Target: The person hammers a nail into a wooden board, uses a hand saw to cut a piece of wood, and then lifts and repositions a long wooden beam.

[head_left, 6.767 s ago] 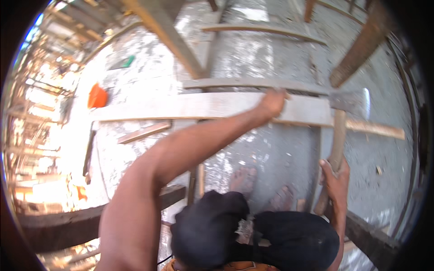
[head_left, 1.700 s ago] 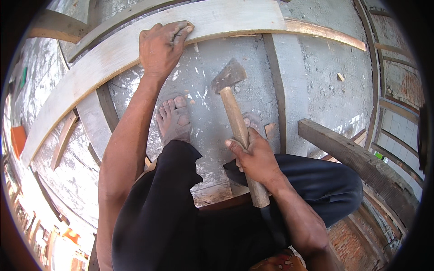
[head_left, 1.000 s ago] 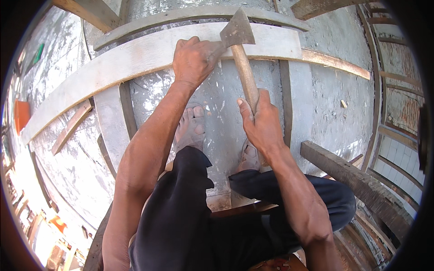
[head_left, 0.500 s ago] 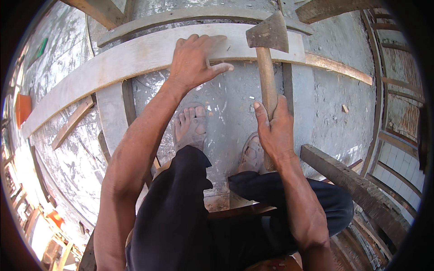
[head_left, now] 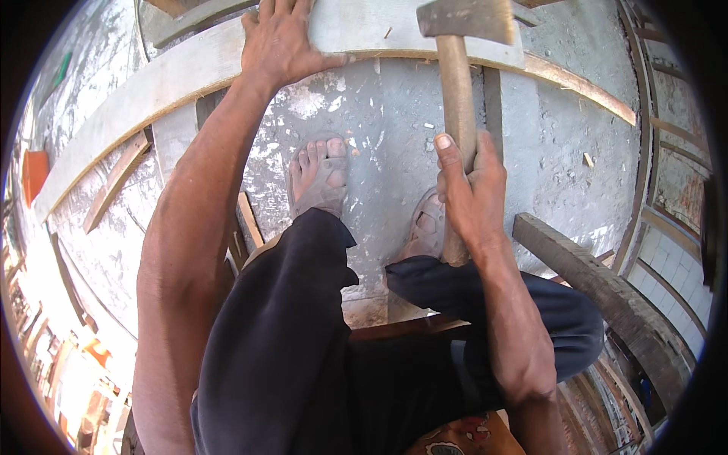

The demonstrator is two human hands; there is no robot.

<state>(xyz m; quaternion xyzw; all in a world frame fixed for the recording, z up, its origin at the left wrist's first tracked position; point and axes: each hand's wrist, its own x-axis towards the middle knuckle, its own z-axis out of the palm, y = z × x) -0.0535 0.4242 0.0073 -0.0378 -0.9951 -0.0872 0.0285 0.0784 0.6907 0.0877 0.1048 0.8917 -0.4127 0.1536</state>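
A pale board (head_left: 152, 114) with a narrower rough strip (head_left: 576, 89) at its right end lies crosswise ahead of me. My left hand (head_left: 284, 45) rests on it with fingers spread and thumb along the near edge. A small nail-like piece (head_left: 387, 32) sticks up from the board, right of that hand. My right hand (head_left: 470, 178) grips the wooden handle of a hatchet (head_left: 464, 19), whose dark metal head is over the board's right part, near the top of the view. My sandalled feet (head_left: 318, 174) are on the grey floor below the board.
Dark timber beams (head_left: 599, 280) are at lower right, and slatted framing (head_left: 675, 133) runs along the right side. A loose wood piece (head_left: 114, 182), an orange object (head_left: 34, 174) and a green piece (head_left: 59, 70) lie at left. Scattered timber fills the bright lower-left edge.
My left hand left its pinch at the small upright piece, spreading out and shifting leftward along the board. The hatchet moved rightward from beside that hand. The whole board now appears higher in view.
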